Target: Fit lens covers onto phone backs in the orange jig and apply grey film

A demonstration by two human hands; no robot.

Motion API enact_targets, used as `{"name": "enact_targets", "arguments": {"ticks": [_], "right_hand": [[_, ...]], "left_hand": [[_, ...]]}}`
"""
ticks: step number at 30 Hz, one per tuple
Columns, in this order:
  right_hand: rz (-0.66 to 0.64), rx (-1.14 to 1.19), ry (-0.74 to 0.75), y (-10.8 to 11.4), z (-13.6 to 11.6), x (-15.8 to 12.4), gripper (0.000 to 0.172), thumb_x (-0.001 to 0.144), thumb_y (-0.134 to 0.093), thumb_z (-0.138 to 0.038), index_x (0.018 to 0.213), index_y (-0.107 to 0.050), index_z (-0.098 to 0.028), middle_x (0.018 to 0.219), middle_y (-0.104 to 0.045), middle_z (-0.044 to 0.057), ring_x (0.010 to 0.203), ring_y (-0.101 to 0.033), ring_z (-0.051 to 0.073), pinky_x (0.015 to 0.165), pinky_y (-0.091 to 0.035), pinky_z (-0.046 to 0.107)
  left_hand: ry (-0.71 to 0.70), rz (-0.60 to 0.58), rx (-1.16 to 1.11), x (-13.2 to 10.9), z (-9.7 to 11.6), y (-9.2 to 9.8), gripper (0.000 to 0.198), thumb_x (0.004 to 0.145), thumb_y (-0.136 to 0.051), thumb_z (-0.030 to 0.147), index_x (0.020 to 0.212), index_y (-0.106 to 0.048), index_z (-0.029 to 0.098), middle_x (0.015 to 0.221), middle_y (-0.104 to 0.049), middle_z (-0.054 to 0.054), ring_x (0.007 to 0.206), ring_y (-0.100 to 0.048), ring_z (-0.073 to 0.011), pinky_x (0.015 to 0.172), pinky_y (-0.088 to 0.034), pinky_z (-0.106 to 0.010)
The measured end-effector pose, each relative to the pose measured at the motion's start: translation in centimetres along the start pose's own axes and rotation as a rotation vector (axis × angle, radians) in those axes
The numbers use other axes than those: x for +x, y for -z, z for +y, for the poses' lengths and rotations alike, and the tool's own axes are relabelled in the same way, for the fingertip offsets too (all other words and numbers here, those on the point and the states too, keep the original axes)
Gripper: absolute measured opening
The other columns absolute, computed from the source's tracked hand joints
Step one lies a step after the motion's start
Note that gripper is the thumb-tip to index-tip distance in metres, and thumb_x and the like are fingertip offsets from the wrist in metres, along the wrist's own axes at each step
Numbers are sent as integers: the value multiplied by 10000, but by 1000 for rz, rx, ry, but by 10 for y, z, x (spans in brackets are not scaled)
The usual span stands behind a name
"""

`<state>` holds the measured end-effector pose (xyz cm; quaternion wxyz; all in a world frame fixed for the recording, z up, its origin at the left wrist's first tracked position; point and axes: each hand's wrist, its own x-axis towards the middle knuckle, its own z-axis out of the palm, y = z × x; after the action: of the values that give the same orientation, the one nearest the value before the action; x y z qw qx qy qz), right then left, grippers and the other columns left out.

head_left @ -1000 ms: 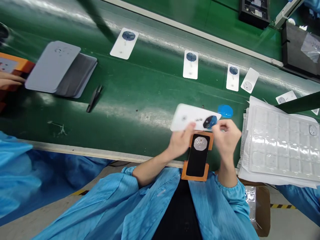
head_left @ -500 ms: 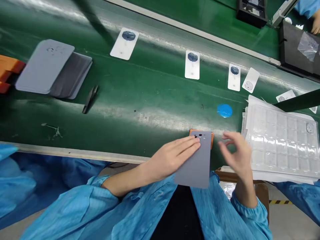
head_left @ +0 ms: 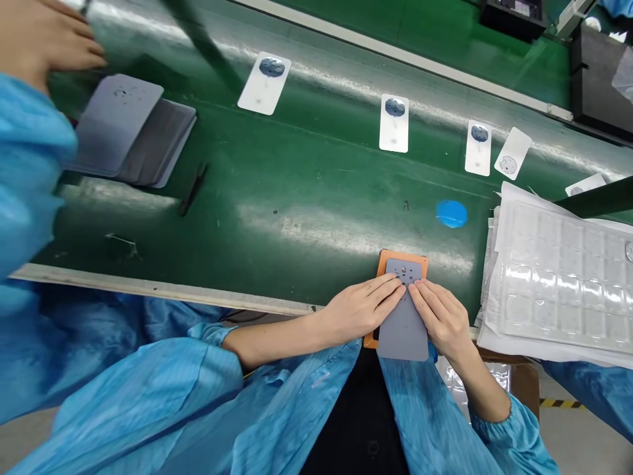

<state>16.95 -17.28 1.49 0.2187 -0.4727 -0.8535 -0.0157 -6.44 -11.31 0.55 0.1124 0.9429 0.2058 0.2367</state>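
A grey phone back cover (head_left: 403, 333) with small holes near its top lies over an orange fixture (head_left: 406, 255) at the table's front edge. My left hand (head_left: 361, 307) is closed at the cover's left side, fingers pressed together and tips just below the holes. From the other side, my right hand (head_left: 442, 318) bears on the cover with its fingers together. The two sets of fingertips nearly meet on the cover. Both thumbs are mostly hidden. The cover's lower end hangs past the table edge towards me.
Stacked grey covers (head_left: 116, 125) and dark tweezers (head_left: 192, 190) lie left, below a co-worker's hand (head_left: 47, 43). White cards (head_left: 394, 135) with round dark parts line the far side. A blue disc (head_left: 451, 214) and a clear blister tray (head_left: 558, 277) on paper are right.
My right hand has come down from the air onto the cover. The cover is now straighter over the fixture, showing more orange. A co-worker's arm has entered at the upper left.
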Motion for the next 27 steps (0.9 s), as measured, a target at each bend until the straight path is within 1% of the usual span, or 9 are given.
{"name": "enact_targets", "arguments": {"ticks": [5,8,10,13,16,18,20,24,27], "right_hand": [[-39,-39,43,-4,3,-1,392,985,-517,-67,1360,-615,-124,1211,-743,145,1197,-685,260,1046,-575,403],[-120,-80,37,-10,7,0,433,993,-480,-62,1410,-578,-125,1327,-686,155,1303,-617,273,1095,-540,433],[-192,-113,18,-13,8,2,473,997,-445,-59,1461,-524,-118,1426,-610,164,1382,-542,284,1135,-503,461],[-280,-125,-11,-17,6,4,528,993,-397,-68,1519,-434,-76,1534,-485,187,1470,-422,306,1189,-435,505],[-314,-105,-17,-18,4,4,578,970,-387,-86,1544,-370,-24,1569,-422,217,1519,-319,328,1218,-385,532],[-332,-98,-14,-19,3,2,606,953,-400,-94,1550,-346,-1,1581,-399,229,1531,-283,338,1229,-364,540],[-337,-100,-18,-20,3,0,617,948,-405,-100,1552,-335,8,1584,-392,232,1533,-277,344,1232,-360,539],[-309,-124,-30,-22,0,-1,603,965,-369,-92,1561,-326,-10,1577,-409,223,1523,-303,336,1220,-382,530],[-312,-131,-44,-22,-2,0,597,964,-363,-73,1556,-333,0,1582,-392,233,1527,-293,338,1223,-377,530]], "left_hand": [[13,-70,43,-4,-7,-5,419,957,-484,11,1375,-519,28,1336,-636,-251,1329,-586,-315,1090,-542,-416],[20,-106,83,-2,-13,-9,382,953,-545,57,1335,-556,54,1410,-572,-281,1377,-534,-348,1130,-495,-471],[42,-119,66,0,-16,-12,391,942,-608,116,1329,-567,84,1478,-507,-283,1427,-469,-364,1158,-456,-501],[74,-154,27,2,-17,-13,418,917,-653,163,1327,-579,128,1549,-437,-247,1474,-399,-361,1195,-402,-525],[87,-216,6,2,-18,-11,517,847,-712,175,1344,-576,140,1586,-388,-233,1496,-354,-381,1216,-358,-552],[88,-257,-13,1,-20,-10,614,798,-765,203,1374,-558,156,1610,-350,-223,1508,-325,-393,1225,-330,-572],[79,-279,-21,-1,-23,-9,662,795,-787,243,1404,-537,170,1620,-332,-219,1509,-319,-399,1222,-321,-588],[21,-248,37,-4,-32,-13,613,859,-747,252,1422,-524,158,1583,-379,-253,1488,-361,-401,1196,-354,-593],[-5,-200,78,-5,-38,-17,508,907,-686,192,1397,-549,190,1559,-435,-221,1473,-404,-362,1194,-374,-569]]}}
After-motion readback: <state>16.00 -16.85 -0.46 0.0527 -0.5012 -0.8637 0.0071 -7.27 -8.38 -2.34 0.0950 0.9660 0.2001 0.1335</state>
